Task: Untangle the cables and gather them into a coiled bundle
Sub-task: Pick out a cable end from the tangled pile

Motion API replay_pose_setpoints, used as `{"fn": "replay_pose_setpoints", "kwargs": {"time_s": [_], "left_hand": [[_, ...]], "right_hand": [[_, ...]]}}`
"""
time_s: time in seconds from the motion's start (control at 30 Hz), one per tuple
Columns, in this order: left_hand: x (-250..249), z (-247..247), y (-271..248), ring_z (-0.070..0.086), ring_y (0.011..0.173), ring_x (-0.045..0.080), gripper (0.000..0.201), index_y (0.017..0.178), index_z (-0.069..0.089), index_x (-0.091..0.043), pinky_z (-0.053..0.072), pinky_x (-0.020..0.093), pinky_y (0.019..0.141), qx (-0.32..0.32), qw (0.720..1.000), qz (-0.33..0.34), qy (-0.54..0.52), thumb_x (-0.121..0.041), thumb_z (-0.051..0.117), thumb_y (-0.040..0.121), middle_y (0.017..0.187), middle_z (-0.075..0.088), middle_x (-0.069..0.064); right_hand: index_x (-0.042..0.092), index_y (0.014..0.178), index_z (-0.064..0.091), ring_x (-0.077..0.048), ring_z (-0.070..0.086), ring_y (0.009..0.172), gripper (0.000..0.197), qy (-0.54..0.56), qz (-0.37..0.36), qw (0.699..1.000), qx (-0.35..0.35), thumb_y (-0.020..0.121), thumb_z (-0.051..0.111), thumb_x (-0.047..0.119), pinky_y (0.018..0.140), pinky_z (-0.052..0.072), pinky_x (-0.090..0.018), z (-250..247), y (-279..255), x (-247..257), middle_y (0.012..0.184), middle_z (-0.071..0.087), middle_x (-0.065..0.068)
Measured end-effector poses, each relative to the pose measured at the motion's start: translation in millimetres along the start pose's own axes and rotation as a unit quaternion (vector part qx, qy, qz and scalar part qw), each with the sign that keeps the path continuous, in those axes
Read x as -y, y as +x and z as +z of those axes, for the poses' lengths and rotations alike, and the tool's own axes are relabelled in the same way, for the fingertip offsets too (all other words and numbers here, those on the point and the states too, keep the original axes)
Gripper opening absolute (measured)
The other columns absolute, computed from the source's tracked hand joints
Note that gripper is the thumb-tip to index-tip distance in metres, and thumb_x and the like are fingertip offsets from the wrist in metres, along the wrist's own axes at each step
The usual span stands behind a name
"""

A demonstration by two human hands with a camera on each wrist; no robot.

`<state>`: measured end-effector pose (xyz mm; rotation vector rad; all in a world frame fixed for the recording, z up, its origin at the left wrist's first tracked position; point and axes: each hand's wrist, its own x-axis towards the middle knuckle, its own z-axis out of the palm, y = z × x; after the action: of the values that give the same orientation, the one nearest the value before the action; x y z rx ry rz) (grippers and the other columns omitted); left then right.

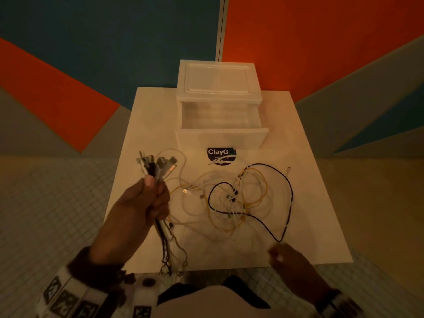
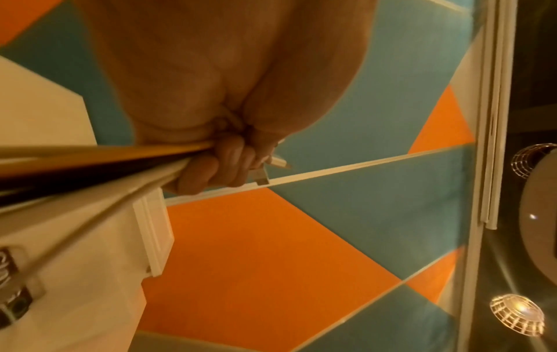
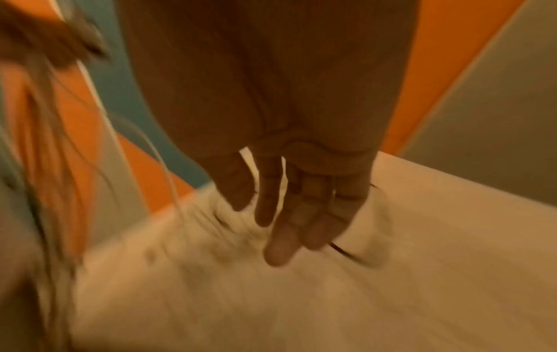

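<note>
My left hand [image 1: 151, 198] is raised over the table's left side and grips a bunch of cable ends [image 1: 156, 165], whose plugs fan out above the fist. In the left wrist view the fingers [image 2: 217, 164] curl tight round white, yellow and black cords [image 2: 90, 164]. The cords hang below the fist toward my lap. A tangle of white, yellow and black cables [image 1: 238, 198] lies spread on the white table [image 1: 316, 226]. My right hand [image 1: 284, 258] hovers blurred at the front right near a black cable loop [image 1: 278, 239]. Its fingers [image 3: 289, 228] are straight and hold nothing.
A white plastic drawer box [image 1: 219, 102] stands at the back of the table with its drawer [image 1: 221, 134] pulled out. A dark round sticker [image 1: 221, 156] lies in front of it. Tiled floor surrounds the small table, and coloured wall panels rise behind.
</note>
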<state>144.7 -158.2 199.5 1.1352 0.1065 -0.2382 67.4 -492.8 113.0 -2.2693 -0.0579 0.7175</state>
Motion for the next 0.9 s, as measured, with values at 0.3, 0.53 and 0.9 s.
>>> {"fn": "replay_pose_setpoints", "kwargs": {"time_s": [0.3, 0.53, 0.9], "left_hand": [[1.7, 0.7, -8.0, 0.032, 0.056, 0.008, 0.036, 0.08, 0.054, -0.016, 0.034, 0.02, 0.051, -0.02, 0.996, 0.059, 0.065, -0.048, 0.05, 0.095, 0.068, 0.04, -0.004], [8.1, -18.4, -18.1, 0.026, 0.056, 0.01, 0.038, 0.077, 0.053, -0.017, 0.032, 0.022, 0.052, -0.032, 0.998, 0.058, 0.022, -0.053, 0.056, 0.09, 0.068, 0.034, -0.003], [19.2, -42.0, 15.9, 0.023, 0.055, 0.01, 0.045, 0.082, 0.048, -0.014, 0.028, 0.023, 0.05, -0.025, 0.999, 0.038, -0.029, -0.056, 0.063, 0.085, 0.069, 0.029, -0.001]], "right_hand": [[0.003, 0.104, 0.061, -0.029, 0.058, 0.084, 0.023, 0.044, -0.294, 0.946, 0.128, 0.092, 0.063, 0.023, 0.081, 0.05, -0.049, 63.0, 95.5, 186.5, 0.101, 0.054, -0.019], [0.0, 0.121, 0.057, -0.031, 0.056, 0.103, 0.029, -0.133, -0.236, 0.924, 0.272, 0.094, 0.058, 0.012, 0.086, 0.044, -0.036, 124.3, 139.8, 135.5, 0.122, 0.05, -0.019], [0.003, 0.137, 0.036, -0.038, 0.024, 0.14, 0.055, -0.327, 0.009, 0.943, 0.063, 0.091, 0.055, 0.025, 0.115, 0.026, -0.044, 95.9, 232.3, 85.7, 0.153, 0.021, -0.023]]}}
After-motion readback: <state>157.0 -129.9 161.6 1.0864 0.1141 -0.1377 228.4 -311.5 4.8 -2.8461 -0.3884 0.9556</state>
